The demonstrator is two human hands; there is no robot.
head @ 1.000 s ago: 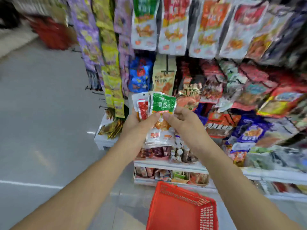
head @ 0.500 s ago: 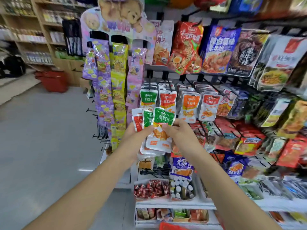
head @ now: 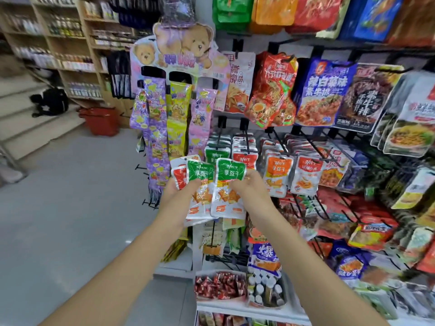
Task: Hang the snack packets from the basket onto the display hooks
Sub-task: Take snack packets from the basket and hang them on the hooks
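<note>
Head view: my right hand pinches one green-topped packet at its right edge, fingers curled on it. My left hand grips a fan of packets, thumb clamped across their fronts. Both sit just in front of the hung green packets on their hook. Bear candy strips hang to the left.

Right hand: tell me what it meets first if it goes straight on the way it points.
The right hand pinches a green-topped packet, which leads. Beyond it, the hand would probably meet the red-topped packets hanging right behind, though depth is unclear.
</note>
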